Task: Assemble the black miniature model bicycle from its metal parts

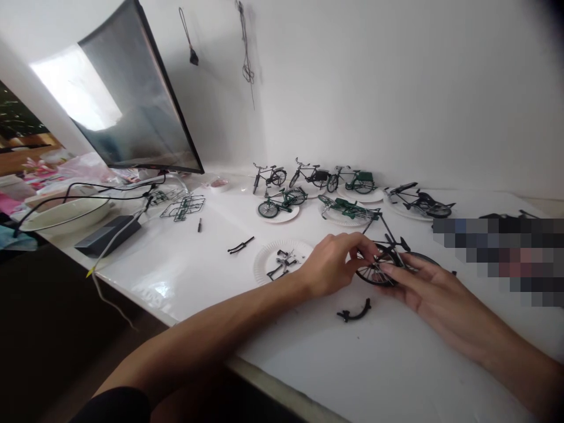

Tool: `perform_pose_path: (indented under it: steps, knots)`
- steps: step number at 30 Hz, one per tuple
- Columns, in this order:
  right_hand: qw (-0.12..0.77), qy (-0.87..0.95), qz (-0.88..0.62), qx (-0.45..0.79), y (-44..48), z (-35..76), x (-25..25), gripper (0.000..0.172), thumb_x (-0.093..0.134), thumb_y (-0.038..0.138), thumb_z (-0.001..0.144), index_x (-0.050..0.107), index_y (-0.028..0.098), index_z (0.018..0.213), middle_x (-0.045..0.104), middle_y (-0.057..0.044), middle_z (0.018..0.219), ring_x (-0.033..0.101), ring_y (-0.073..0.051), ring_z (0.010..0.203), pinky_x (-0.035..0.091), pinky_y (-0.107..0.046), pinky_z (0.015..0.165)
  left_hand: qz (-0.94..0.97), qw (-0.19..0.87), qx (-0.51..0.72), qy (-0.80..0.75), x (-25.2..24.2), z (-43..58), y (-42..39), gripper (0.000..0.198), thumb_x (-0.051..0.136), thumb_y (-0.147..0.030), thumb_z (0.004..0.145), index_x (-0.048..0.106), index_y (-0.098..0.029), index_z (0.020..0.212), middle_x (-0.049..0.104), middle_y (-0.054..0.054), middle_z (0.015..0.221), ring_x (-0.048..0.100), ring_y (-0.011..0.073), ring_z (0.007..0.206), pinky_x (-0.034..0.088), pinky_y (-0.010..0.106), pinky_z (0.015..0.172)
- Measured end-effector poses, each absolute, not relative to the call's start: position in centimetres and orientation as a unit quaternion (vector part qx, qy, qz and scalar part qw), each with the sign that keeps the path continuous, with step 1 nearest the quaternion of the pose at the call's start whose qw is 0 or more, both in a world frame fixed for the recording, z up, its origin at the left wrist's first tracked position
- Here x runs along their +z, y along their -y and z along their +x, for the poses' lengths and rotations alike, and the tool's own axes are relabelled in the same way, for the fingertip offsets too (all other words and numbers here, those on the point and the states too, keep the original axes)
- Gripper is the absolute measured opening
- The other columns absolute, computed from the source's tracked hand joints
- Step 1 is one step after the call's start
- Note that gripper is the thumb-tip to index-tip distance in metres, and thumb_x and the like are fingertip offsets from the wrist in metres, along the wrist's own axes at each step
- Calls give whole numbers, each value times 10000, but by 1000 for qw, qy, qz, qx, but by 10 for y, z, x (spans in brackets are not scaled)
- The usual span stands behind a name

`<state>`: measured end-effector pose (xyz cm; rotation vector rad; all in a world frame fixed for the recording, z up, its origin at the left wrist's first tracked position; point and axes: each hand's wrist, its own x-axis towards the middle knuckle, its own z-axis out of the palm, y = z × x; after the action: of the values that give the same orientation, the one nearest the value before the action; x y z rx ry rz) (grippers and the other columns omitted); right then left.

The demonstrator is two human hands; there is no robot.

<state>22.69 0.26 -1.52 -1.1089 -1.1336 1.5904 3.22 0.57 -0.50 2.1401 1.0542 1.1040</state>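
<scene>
bare tabletop ahead, model bicycles behind
</scene>
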Motion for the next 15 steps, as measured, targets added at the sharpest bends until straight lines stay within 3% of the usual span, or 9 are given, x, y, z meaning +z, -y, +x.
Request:
perform_pose_path:
  steps: [4,11,15]
  knots:
    - [437,445,-440,647,-3,227,-15,295,869,300,739,711,220,974,726,-25,1046,708,-196,963,650,-285,815,805,229,410,-363,-2,33,-3,81,675,-146,905,652,-194,965,732,10,1003,632,157,921,436,330,998]
    - [423,428,-443,664,-1,227,-10,281,854,270,758,703,217,988,718,-23,1051,700,-183,956,639,-284,797,783,241,440,-368,-8,38,-3,93,682,-159,909,659,-174,999,722,35,987,628,162,899,493,300,878]
    - [425,432,-435,666,-3,230,-10,254,842,289,770,718,204,975,711,-37,1071,683,-181,975,630,-259,747,806,229,442,-320,-9,40,-1,206,582,-45,932,689,-181,1043,745,37,1021,639,165,962,480,320,956]
